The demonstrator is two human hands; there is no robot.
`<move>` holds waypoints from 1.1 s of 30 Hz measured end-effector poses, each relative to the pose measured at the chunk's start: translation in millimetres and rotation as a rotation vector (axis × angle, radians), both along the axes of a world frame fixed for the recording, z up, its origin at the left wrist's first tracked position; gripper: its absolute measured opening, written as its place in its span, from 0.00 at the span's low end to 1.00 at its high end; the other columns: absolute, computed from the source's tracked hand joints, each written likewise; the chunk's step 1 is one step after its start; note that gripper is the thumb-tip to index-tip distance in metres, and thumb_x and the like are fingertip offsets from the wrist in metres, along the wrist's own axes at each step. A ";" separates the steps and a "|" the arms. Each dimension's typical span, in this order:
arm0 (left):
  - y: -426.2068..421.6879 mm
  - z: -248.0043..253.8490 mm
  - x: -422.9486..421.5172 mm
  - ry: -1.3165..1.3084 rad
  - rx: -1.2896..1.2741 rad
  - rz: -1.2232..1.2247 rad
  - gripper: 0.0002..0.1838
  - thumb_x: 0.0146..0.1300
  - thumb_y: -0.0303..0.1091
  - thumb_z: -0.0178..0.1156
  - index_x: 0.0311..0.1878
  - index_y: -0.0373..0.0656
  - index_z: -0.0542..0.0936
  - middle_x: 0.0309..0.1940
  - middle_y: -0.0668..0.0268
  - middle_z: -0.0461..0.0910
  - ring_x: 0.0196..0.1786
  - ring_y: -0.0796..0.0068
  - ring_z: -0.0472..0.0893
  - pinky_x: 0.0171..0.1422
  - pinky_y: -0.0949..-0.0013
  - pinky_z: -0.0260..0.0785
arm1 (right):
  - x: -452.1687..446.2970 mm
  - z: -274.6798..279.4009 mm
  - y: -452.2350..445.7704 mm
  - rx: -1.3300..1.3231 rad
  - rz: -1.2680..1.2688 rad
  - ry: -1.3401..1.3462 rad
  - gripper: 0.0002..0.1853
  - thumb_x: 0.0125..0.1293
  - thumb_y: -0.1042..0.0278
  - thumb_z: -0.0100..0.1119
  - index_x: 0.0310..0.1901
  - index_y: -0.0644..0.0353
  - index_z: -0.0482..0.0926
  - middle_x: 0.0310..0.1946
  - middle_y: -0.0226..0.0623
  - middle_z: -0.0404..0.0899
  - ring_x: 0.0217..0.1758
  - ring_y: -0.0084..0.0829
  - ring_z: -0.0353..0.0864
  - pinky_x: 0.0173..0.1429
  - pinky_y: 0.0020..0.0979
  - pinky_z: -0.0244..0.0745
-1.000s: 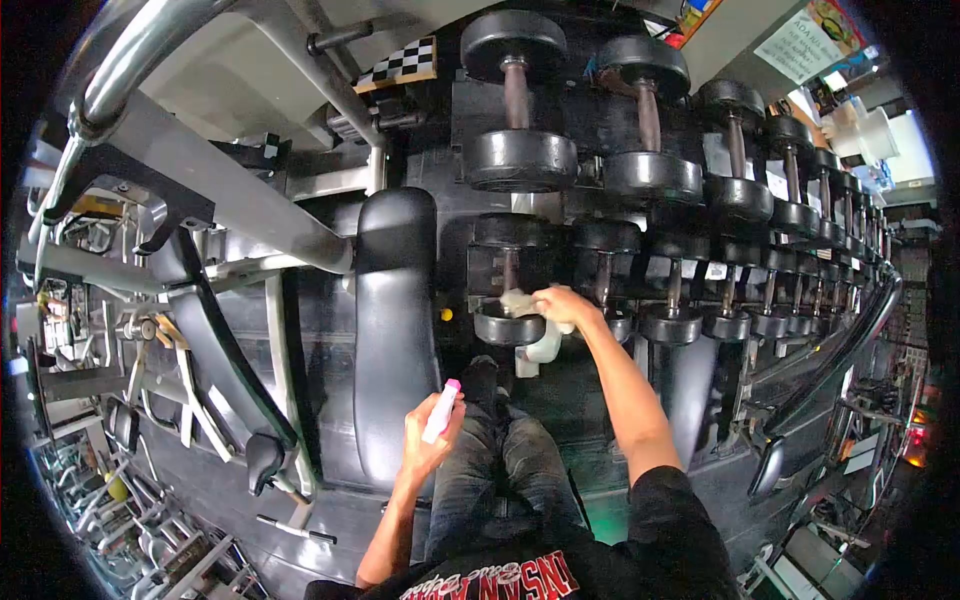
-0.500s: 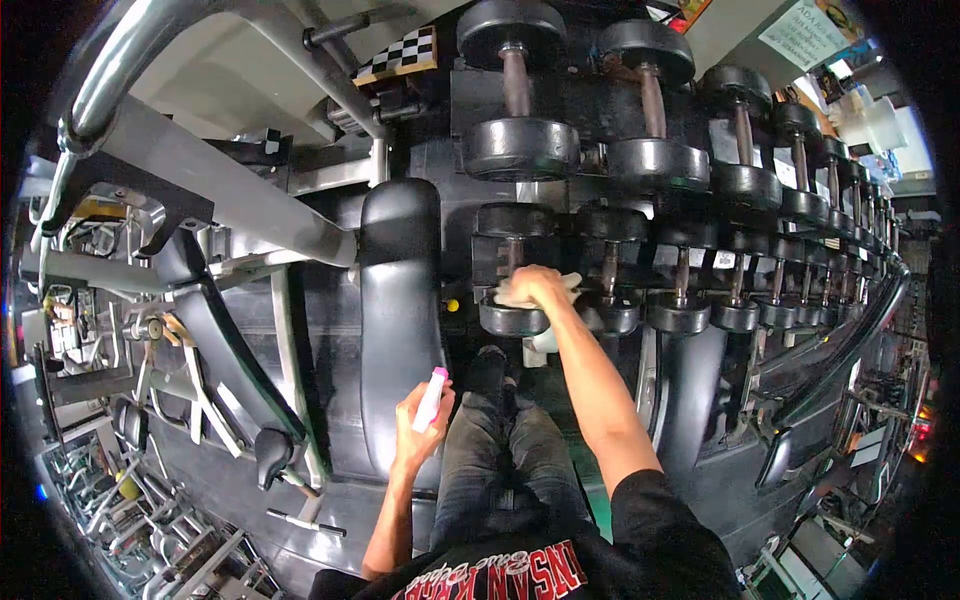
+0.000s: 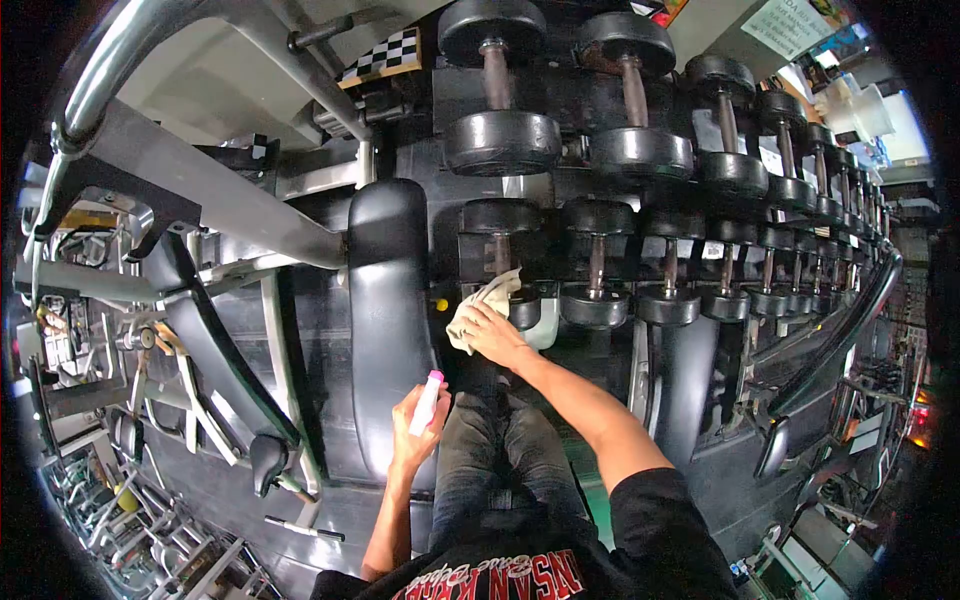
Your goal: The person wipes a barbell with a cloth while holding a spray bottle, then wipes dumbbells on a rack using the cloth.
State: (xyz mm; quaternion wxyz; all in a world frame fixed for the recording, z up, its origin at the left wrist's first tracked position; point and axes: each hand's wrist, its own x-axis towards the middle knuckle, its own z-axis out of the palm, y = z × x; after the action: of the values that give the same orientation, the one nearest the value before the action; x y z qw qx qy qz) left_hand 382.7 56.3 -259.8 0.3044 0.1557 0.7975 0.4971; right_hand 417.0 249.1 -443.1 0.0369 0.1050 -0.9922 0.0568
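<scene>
My right hand (image 3: 492, 338) is closed on a pale cloth (image 3: 498, 292), which lies over the near head of a black dumbbell (image 3: 500, 217). That dumbbell is leftmost in the lower rack row, and cloth and hand hide part of its near end. In my left hand (image 3: 414, 420), the fingers wrap round a small white bottle (image 3: 426, 404) with a pink top. The bottle is held upward, beside the right edge of a padded black bench (image 3: 385, 310).
More black dumbbells (image 3: 598, 262) line the lower row to the right. Larger ones (image 3: 500, 145) stand in the row behind. A grey machine frame (image 3: 230, 180) rises on the left, and a second bench (image 3: 680, 385) sits right of my legs. A small yellow object (image 3: 442, 305) is near the cloth.
My right hand has moved left and nearer to me with the cloth, from the top of the dumbbell's near head to its left front side. My left hand keeps the bottle almost still.
</scene>
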 end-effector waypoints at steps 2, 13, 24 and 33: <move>-3.2 -4.8 4.6 0.078 0.023 -0.028 0.10 0.61 0.30 0.59 0.43 0.36 0.79 0.29 0.65 0.81 0.26 0.85 0.74 0.29 0.76 0.67 | 24.1 6.6 19.0 -0.106 0.099 0.091 0.14 0.56 0.65 0.52 0.44 0.48 0.78 0.56 0.29 0.72 0.66 0.35 0.65 0.74 0.41 0.52; -19.9 15.4 3.3 -0.028 -0.077 0.043 0.07 0.58 0.27 0.60 0.39 0.36 0.80 0.31 0.60 0.82 0.34 0.74 0.81 0.40 0.71 0.72 | 77.1 -63.3 20.7 -1.112 -1.579 0.117 0.11 0.70 0.61 0.48 0.46 0.55 0.75 0.37 0.44 0.80 0.35 0.40 0.79 0.38 0.37 0.70; -24.8 13.0 0.8 -0.013 -0.058 0.070 0.08 0.60 0.31 0.61 0.39 0.37 0.81 0.27 0.65 0.80 0.28 0.83 0.75 0.33 0.75 0.68 | 48.6 -36.0 -0.2 -0.781 -1.514 0.457 0.08 0.69 0.65 0.46 0.40 0.58 0.73 0.27 0.43 0.76 0.31 0.48 0.78 0.33 0.39 0.72; -5.2 27.5 1.3 -0.062 0.057 0.165 0.08 0.61 0.28 0.58 0.40 0.34 0.79 0.27 0.65 0.80 0.25 0.84 0.75 0.29 0.77 0.67 | 18.7 0.3 -10.4 -0.174 -0.321 0.056 0.14 0.60 0.66 0.51 0.46 0.50 0.81 0.59 0.29 0.72 0.70 0.35 0.59 0.75 0.42 0.47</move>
State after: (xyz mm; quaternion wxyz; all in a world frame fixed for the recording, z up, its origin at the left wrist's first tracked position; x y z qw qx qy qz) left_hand 384.0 51.1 -232.3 0.2824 0.0826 0.7833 0.5476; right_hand 435.7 238.7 -442.8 0.0819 -0.0565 -0.9862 0.1326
